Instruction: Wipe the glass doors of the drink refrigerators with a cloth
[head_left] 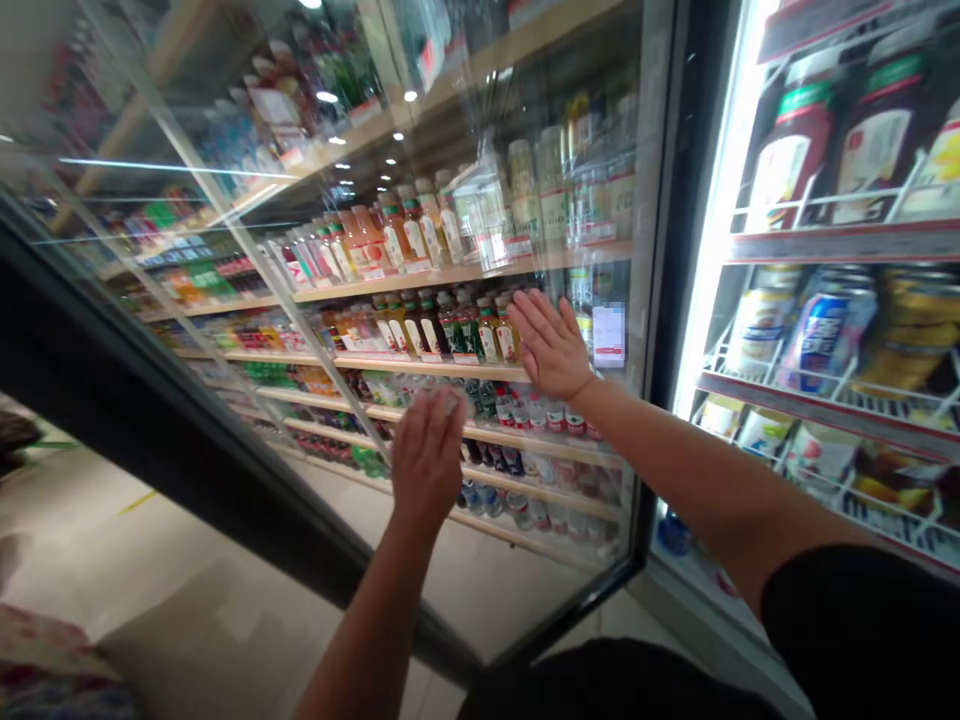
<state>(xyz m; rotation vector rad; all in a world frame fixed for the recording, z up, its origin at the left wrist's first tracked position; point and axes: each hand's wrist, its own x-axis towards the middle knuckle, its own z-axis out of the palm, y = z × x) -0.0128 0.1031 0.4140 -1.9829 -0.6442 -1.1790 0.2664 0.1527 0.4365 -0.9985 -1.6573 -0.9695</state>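
A glass cooler door [540,600] with a dark frame stands swung open in front of me. My right hand [551,345] lies flat against the glass, fingers stretched out, beside a small white sticker [608,336]. Lower and to the left, my left hand [429,455] is at the same pane, its fingers held together and bent. A pale, blurred patch shows at its fingertips; I cannot make out what it is. Bottles seen through the pane stand behind both hands.
On the right, the lit cooler [832,245] holds bottles and packs on wire-edged racks. Beyond the glass, wooden shelves [450,275] carry rows of drinks. The door's thick dark edge [187,430] slants across the left, above a pale floor [225,580].
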